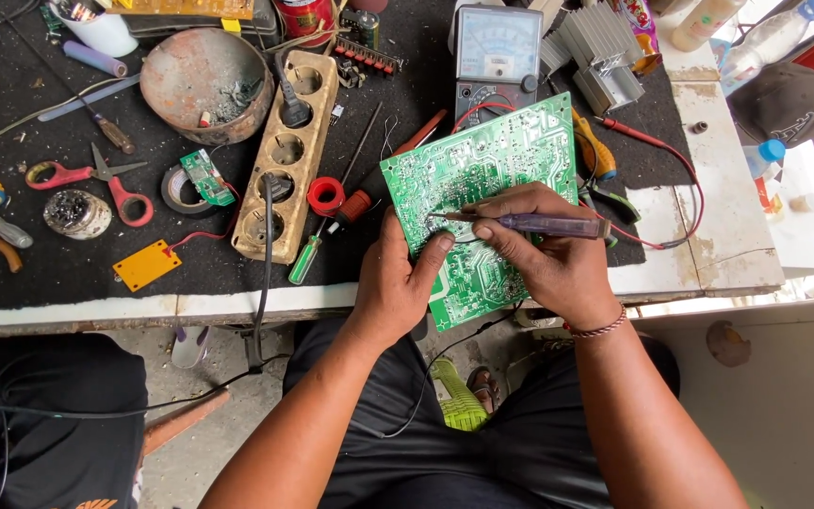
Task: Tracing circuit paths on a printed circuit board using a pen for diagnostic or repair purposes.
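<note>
From the head camera, the person's left hand (396, 283) grips the lower left edge of a green circuit board (482, 203), its fingers clamped on the board with the thumb pressed flat on the solder side. The board is tilted up over the front edge of the tabletop (68, 273), just before the person's lap. The right hand (544, 250) has its fingers closed around a purple-handled probe (544, 224), whose tip touches the board near its middle. Behind the board stands an analogue multimeter (496, 57). To the left lie a beige power strip (286, 155), a green-handled screwdriver (305, 256), red-handled scissors (96, 179) and a rusty round tin (204, 83).
</note>
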